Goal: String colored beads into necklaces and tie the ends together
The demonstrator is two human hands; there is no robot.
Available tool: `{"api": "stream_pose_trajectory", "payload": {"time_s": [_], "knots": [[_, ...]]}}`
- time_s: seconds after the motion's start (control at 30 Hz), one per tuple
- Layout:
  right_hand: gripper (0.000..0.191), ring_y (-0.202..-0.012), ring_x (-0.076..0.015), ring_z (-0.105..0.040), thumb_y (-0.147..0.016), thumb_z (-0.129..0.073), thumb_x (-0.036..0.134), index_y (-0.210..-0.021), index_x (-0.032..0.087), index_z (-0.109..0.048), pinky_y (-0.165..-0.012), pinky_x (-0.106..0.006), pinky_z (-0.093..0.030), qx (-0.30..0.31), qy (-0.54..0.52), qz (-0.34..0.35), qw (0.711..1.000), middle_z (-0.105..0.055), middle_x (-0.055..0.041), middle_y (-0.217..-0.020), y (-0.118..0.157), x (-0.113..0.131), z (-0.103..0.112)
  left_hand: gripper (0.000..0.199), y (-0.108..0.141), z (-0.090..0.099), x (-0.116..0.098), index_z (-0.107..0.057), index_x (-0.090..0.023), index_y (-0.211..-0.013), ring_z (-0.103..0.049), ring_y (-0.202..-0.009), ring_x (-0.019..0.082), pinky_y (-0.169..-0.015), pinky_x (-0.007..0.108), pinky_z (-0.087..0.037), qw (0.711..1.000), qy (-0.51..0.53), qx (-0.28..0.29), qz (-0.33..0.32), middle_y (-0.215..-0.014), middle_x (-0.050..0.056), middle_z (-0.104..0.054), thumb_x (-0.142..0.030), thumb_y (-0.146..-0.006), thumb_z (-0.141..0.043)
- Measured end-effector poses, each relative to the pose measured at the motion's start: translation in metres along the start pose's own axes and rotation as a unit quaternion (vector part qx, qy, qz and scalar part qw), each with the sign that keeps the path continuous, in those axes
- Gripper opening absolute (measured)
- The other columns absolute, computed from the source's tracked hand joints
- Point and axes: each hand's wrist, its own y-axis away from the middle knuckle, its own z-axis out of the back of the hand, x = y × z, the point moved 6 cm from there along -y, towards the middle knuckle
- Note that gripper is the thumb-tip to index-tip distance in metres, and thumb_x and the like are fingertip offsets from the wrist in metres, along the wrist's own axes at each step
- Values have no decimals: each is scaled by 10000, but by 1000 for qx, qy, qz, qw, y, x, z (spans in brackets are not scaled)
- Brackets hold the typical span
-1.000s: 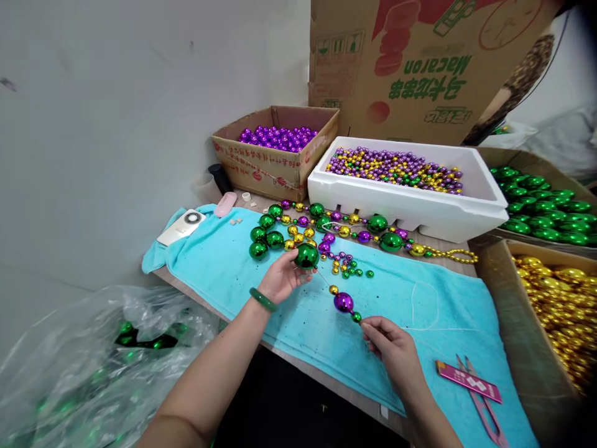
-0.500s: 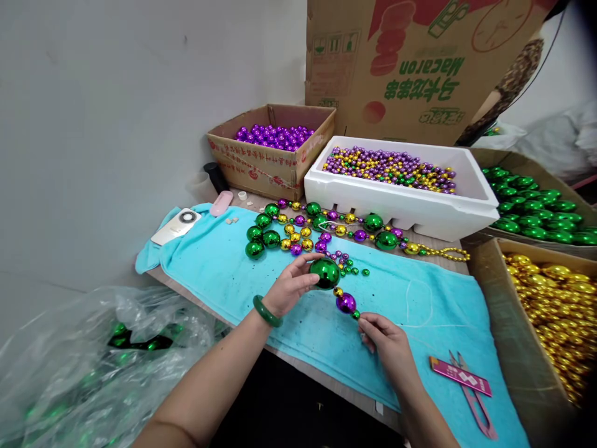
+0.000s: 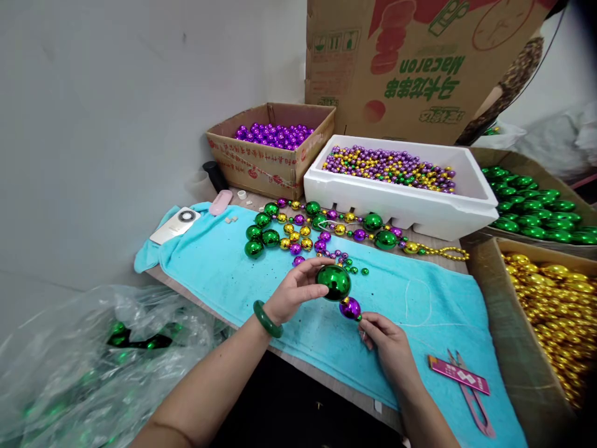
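My left hand (image 3: pixel 296 289), with a green bangle at its wrist, has its fingers around a large green bead (image 3: pixel 334 282). Just below that bead, a small gold one and a purple bead (image 3: pixel 349 308) follow in line. At the lower end my right hand (image 3: pixel 380 333) pinches a small green bead beside the purple one. Beyond my hands, a string of green, gold and purple beads (image 3: pixel 372 222) lies along the back of the turquoise towel (image 3: pixel 224 267). Loose gold beads (image 3: pixel 305 244) and small green beads (image 3: pixel 364 271) rest on the towel.
Pink snips (image 3: pixel 478 410) and a pink packet (image 3: pixel 459 374) lie at the right. Behind stand a carton of purple beads (image 3: pixel 252 167) and a white foam box (image 3: pixel 396 208). Cartons of green and gold beads (image 3: pixel 506 323) flank the right side. A white device (image 3: pixel 175 226) sits left.
The large green bead and my left hand have moved slightly right and down, closer to the purple bead. My right hand has barely moved.
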Motion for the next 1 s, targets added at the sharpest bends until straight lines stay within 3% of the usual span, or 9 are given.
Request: {"api": "stream_pose_trajectory", "payload": {"time_s": [0.13, 0.23, 0.43, 0.53, 0.63, 0.73, 0.83, 0.9, 1.0], "knots": [[290, -441, -91, -440, -664, -708, 417, -761, 148, -655, -447, -234, -349, 8, -8, 6, 1000, -541, 11, -533, 1, 2, -1, 432, 0, -5, 0, -632, -249, -1102, -574, -988, 214, -868, 335, -440, 1000, -21, 5, 5, -1091, 60, -632, -224, -680, -724], [349, -481, -105, -488, -679, -706, 368, -955, 171, -622, -470, -240, -376, 6, -47, 10, 999, -573, 15, -608, 4, 6, -3, 423, -3, -1, 3, -648, -255, -1093, -567, -1004, 200, -873, 314, -437, 998, -60, -18, -1, -1170, 54, -609, -206, -680, -725], [375, -537, -129, -517, -686, -674, 337, -1005, 162, -586, -520, -268, -408, -13, -41, 24, 999, -574, 5, -643, 2, 14, 12, 274, -11, 28, 25, -719, -185, -936, -594, -869, 179, -764, 293, -454, 985, -81, -145, 56, -990, 74, -683, -297, -687, -709], [329, -573, -168, -544, -699, -615, 352, -963, 157, -617, -562, -315, -433, -42, 84, 36, 995, -604, -27, -661, -4, 17, 32, 184, -11, 40, 31, -728, -155, -775, -583, -784, 156, -678, 258, -447, 965, -139, -215, 49, -858, 65, -684, -306, -672, -705], [250, -844, -259, -585, -714, -571, 309, -902, 172, -664, -776, -424, -447, -130, 318, 142, 928, -657, -99, -882, -3, 42, 45, 178, -8, 44, 33, -703, -148, -720, -572, -691, 128, -624, 241, -443, 956, -152, -247, 38, -757, 43, -667, -317, -666, -698], [227, -972, -265, -562, -796, -514, 282, -936, 182, -662, -869, -439, -433, -172, 411, 282, 850, -649, -113, -995, 8, 79, 22, 219, -6, 43, 30, -676, -147, -752, -574, -621, 113, -559, 230, -446, 961, -120, -247, 41, -732, 30, -656, -356, -689, -674], [240, -970, -207, -592, -868, -448, 241, -1007, 186, -636, -875, -361, -471, -89, 383, 377, 838, -659, -93, -1000, 17, 107, -31, 223, -5, 38, 16, -669, -143, -770, -590, -626, 114, -560, 226, -469, 964, -131, -232, 23, -724, 26, -657, -355, -702, -667], [268, -1022, -191, -588, -883, -432, 213, -1075, 179, -615, -899, -325, -470, -26, 392, 395, 831, -654, -92, -1065, 16, 115, -66, 212, -4, 33, 3, -675, -141, -780, -602, -646, 122, -581, 232, -490, 966, -149, -214, 5, -714, 28, -663, -340, -708, -664], [274, -983, -202, -617, -881, -433, 200, -1070, 176, -629, -847, -316, -490, 8, 454, 335, 825, -669, -88, -1055, 2, 110, -94, 195, -2, 33, -19, -681, -139, -790, -610, -657, 125, -610, 240, -510, 963, -179, -200, -36, -725, 34, -675, -319, -719, -662]]}}
